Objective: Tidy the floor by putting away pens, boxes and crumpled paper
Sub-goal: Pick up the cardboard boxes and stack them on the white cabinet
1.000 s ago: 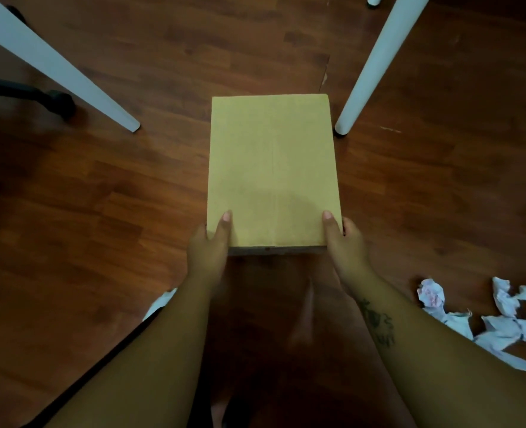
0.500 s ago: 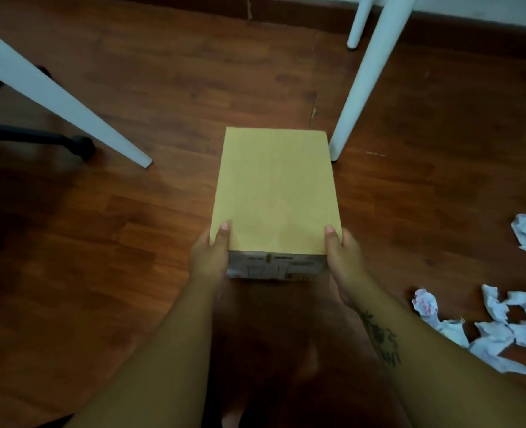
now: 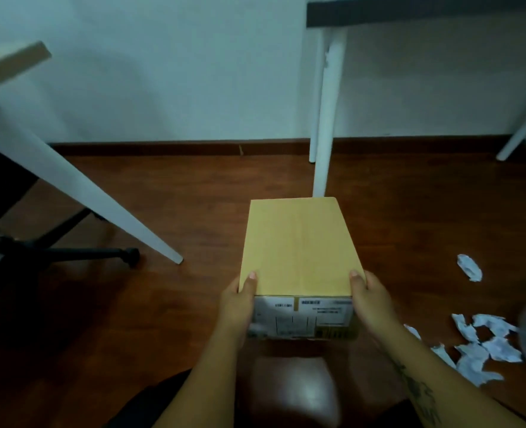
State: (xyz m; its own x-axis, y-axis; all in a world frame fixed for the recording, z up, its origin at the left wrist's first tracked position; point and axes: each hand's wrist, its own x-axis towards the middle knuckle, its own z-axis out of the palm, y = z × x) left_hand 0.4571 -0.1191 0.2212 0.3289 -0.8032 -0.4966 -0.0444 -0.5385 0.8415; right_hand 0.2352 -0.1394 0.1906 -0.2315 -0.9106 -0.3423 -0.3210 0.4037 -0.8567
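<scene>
The cardboard box (image 3: 298, 242) is held in front of the person between both hands and, as far as I can judge, it is off the floor (image 3: 178, 304). The left hand (image 3: 237, 307) takes the near left corner and the right hand (image 3: 371, 304) takes the near right corner. The fingers (image 3: 251, 281) are clamped on the box, with one thumb flat on each top edge and the rest mostly hidden at the sides.

The grip sits only at the near end, so the far end hangs free. If the box is heavy, it may dip forward and slide out from under the thumbs.

A white table leg (image 3: 323, 118) stands just beyond the far edge, so a push straight ahead could knock into it.

Crumpled paper (image 3: 484, 344) lies on the floor to the right, near the right forearm. A careless step or swing there would scatter it further.
</scene>
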